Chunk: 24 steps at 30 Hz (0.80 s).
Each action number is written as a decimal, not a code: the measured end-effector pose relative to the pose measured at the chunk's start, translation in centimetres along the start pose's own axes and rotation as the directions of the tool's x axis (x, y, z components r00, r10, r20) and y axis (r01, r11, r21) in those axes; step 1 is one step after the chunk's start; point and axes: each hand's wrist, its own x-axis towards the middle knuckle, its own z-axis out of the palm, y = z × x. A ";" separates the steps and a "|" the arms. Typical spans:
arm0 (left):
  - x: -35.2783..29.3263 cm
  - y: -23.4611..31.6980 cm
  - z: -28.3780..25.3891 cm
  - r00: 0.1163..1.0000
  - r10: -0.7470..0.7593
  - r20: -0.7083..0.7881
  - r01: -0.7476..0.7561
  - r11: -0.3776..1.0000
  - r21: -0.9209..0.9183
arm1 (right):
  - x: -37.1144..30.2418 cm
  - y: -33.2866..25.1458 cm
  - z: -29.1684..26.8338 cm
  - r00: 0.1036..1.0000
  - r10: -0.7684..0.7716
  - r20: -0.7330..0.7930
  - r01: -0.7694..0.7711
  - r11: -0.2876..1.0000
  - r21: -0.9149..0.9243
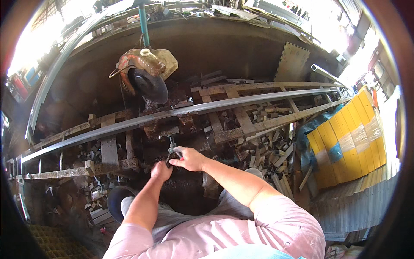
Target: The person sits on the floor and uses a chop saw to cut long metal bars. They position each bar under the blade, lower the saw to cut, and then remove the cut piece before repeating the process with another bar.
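Note:
Both hands meet at a metal clamp screw (172, 141) in front of the cutting machine. My left hand (161, 170) is closed at its near end, on what looks like a crank handle, mostly hidden by the fingers. My right hand (190, 159) is closed on the same handle from the right, thumb to the left. Beyond the hands a long grey metal profile (133, 124) lies across the machine bed and a wooden rack (254, 125). Behind the profile hangs the cutting machine's head (148, 82), with a dark round guard or wheel and a dirty housing; its cutting edge cannot be made out.
Metal offcuts (271, 155) are heaped under the rack on both sides. Yellow panels (349, 138) partly wrapped in plastic stand at right, by stacked grey profiles (353, 209). A teal post (143, 26) rises above the machine. A dark round seat (118, 203) shows by my left leg.

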 end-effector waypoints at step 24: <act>-14.3 2.7 -9.4 0.712 0.324 0.623 -0.369 0.927 -0.060 | 1.0 2.2 -2.8 0.840 0.379 0.389 -0.241 0.902 -0.358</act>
